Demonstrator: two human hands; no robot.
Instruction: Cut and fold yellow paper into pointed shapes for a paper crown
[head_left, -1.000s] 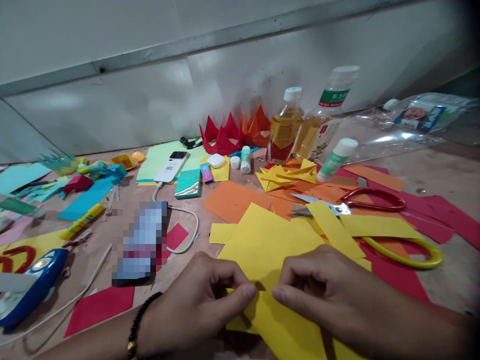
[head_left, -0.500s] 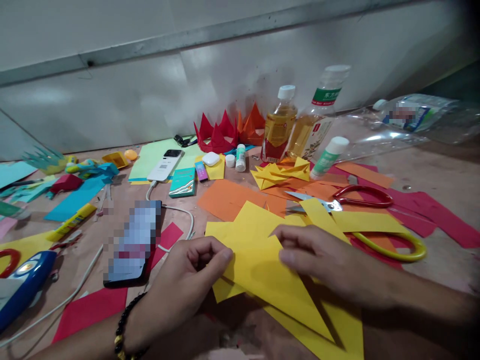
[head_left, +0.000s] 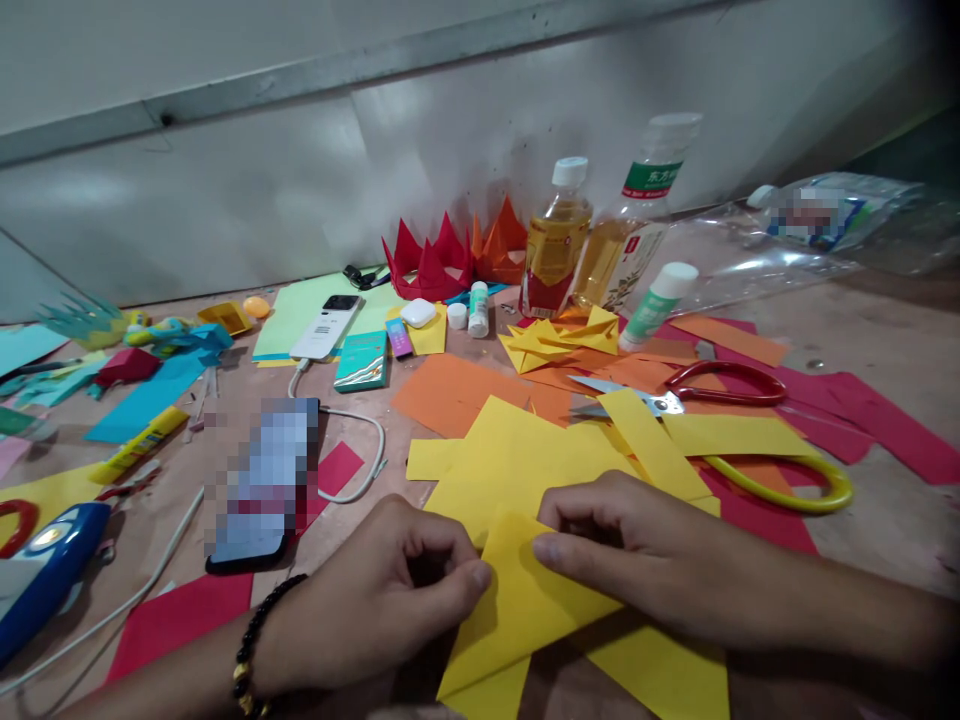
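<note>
folded yellow paper [head_left: 517, 615] at near centre, over the yellow sheets [head_left: 487, 450]. left hand [head_left: 382, 590] looks to pinch its left edge, thumb and fingertip nearly together; right hand [head_left: 637, 560] grips the far right edge, thumb on top, fingers behind. for a clean fold i'd line up edges and corners first, hold the layers lightly, then press along the crease from one end, clear of the scissors [head_left: 669, 403] at far right

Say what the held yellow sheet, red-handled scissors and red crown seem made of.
Yellow sheet: probably matte paper, dull with crisp edges. Red-handled scissors: blades apparently metal, silvery and shiny; glossy handle, perhaps plastic. Red crown: likely matte paper or card, with sharp points.
</note>
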